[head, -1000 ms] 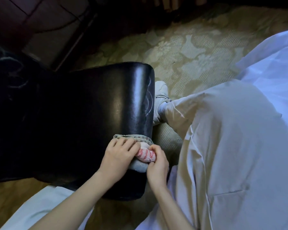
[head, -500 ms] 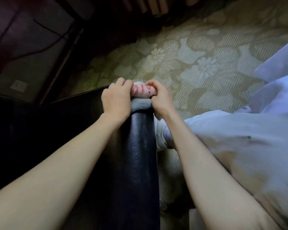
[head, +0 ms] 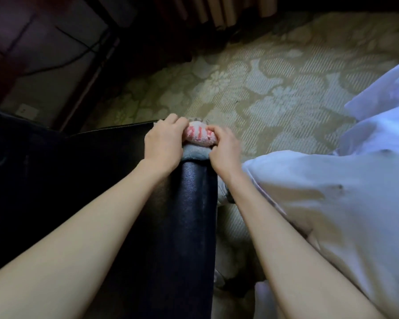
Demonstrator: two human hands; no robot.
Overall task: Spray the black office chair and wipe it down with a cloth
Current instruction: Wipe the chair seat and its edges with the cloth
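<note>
Both hands are now sitting at the far end of the chair's padded edge, having run the cloth (head: pixel 198 137) up from the near end where it was a second ago. Over the last half second they are barely shifting.

From the head camera, the left hand (head: pixel 164 143) is curling its fingers over the left side of the cloth. The right hand (head: pixel 224 150) is clutching the right side, fingers bent round the bunched fabric. Both are grasping it, neither is letting go. The cloth is lying bunched over the rounded black edge of the chair (head: pixel 189 215), pink-striped part on top and a grey fold beneath, touching the leather.

That padded edge is running lengthwise from near to far, leaning a little to the right as it goes. The cloth is sitting crossways on it, its longer side stretching left to right between the two hands.

To my eye the wiping step is under way, with one stroke along this edge reaching its far limit. The next move is likely calling for a pull back toward the near end, or a shift left onto the broad dark surface, with both hands pressing evenly so the cloth is not slipping off the curve.

Patterned carpet (head: pixel 263 88) is lying beyond, and white clothing (head: pixel 332 203) is filling the right.
</note>
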